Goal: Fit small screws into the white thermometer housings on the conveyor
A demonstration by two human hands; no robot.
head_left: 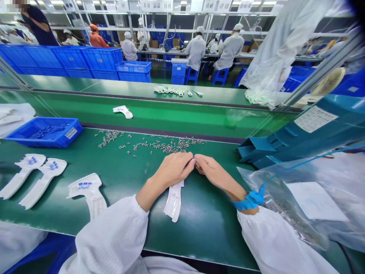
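Note:
My left hand [173, 169] rests on the upper end of a white plastic shell [173, 199] lying on the green table, fingers curled and pinched. My right hand [212, 172] meets it fingertip to fingertip, also pinched; what the fingers hold is too small to make out. A blue strap [251, 199] circles my right wrist. Just beyond the hands lies a scatter of several small metal parts [159, 144].
Three more white shells [85, 190] lie at the left, near a blue bin [42, 131]. Another shell [123, 111] sits on the conveyor belt. Plastic bags [299, 198] and a blue tray [299, 133] crowd the right. Workers sit at benches beyond blue crates [85, 61].

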